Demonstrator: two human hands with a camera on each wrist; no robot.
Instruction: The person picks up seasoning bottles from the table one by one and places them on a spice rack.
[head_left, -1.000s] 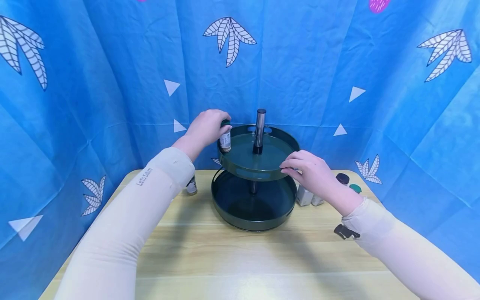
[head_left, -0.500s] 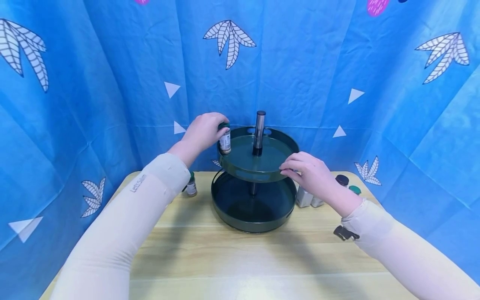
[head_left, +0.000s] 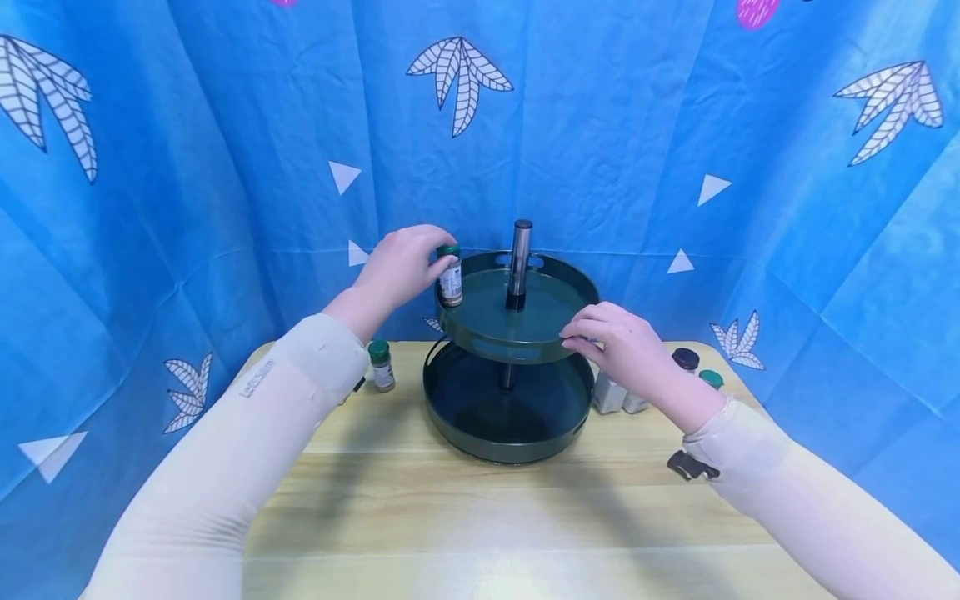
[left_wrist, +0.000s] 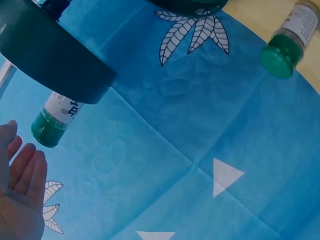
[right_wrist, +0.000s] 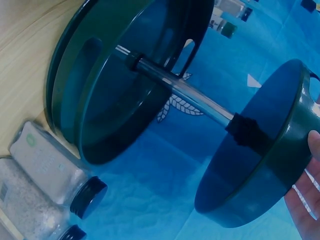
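Well to the left: a green-lidded outer jar (head_left: 382, 368) stands on my tabletop (head_left: 420, 517), near my left sleeve (head_left: 217, 467) in the head view.
Left grip (head_left: 399, 262): thumb and fingers parted, holding nothing. From the head view my fingertips seem right at the lid; the left wrist view shows a gap before it.
Tray jar (head_left: 452, 283): upright inside the upper tray (head_left: 555, 293), at its left edge. The head view shows its base; the left wrist view hides that behind the tray wall, but shows large dark lettering on the white label.
Pole (head_left: 519, 265): the head view gives me its silver top and black tip; the right wrist view gives the stretch between the trays and a black collar at the upper one's underside.
Lower tray (head_left: 510, 452): beneath the upper tray; the right wrist view shows an oblong slot in its wall.
Right grip (head_left: 622, 343): pinching the upper tray's rim between thumb and fingers.
Clear containers (right_wrist: 47, 165): two, mostly behind my right grip in the head view; the right wrist view uncovers their black caps and pale contents.
Far right: a dark cap (head_left: 686, 358), then a green lid (head_left: 711, 379).
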